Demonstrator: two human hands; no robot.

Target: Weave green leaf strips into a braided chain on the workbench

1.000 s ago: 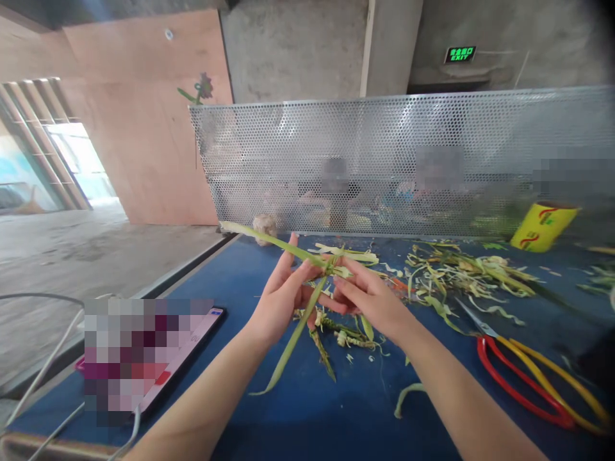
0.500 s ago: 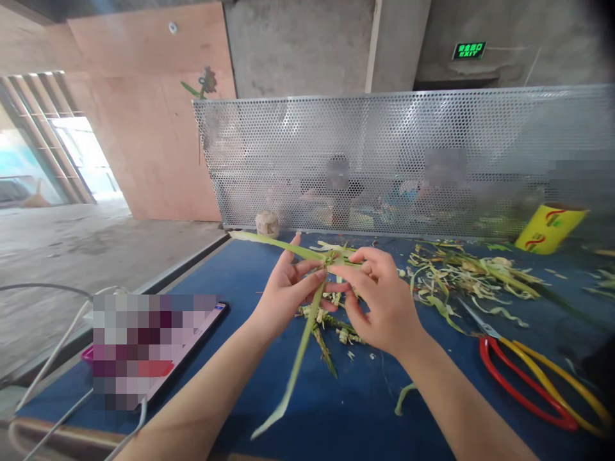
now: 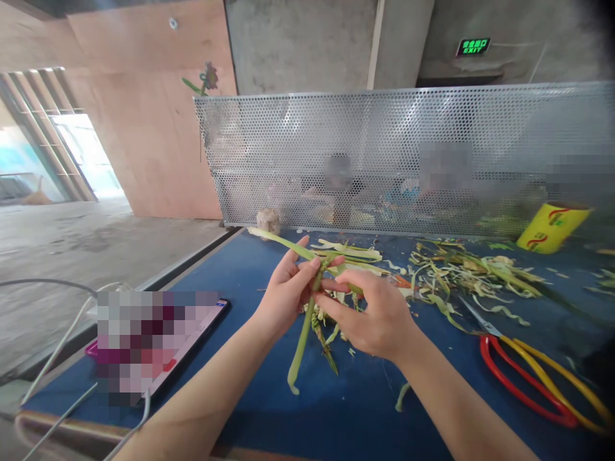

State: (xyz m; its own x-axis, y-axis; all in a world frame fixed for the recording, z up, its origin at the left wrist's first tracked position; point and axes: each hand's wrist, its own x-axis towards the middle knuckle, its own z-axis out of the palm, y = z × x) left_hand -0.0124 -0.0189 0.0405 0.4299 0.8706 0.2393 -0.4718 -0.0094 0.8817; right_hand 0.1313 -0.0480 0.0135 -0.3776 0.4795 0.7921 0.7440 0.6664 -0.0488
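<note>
My left hand point(image 3: 281, 298) is closed on pale green leaf strips point(image 3: 288, 244), thumb and fingers pinching a small knot-like crossing. One strip runs up and left past the fingertips; another hangs toward me below the crossing. My right hand point(image 3: 379, 314) is on the right of the crossing, its bent fingers closed around the strips from below and the side. Part of the crossing is hidden by fingers. Under the hands lie small stalk pieces and a bit of green-brown stem point(image 3: 327, 352) on the blue table point(image 3: 230, 374).
Red-and-yellow-handled scissors point(image 3: 528, 378) lie at the right, near a pile of leaf scraps point(image 3: 485, 275). A yellow roll point(image 3: 552, 228) and a whitish jar-like object point(image 3: 268, 220) stand by the perforated metal screen point(image 3: 298, 153). A phone point(image 3: 192, 346) with cables is at left. Blurred people are behind the screen.
The hanging strip's lower end has swung up and to the right. My right hand has shifted slightly lower and left, its fingers now further under the crossing.
</note>
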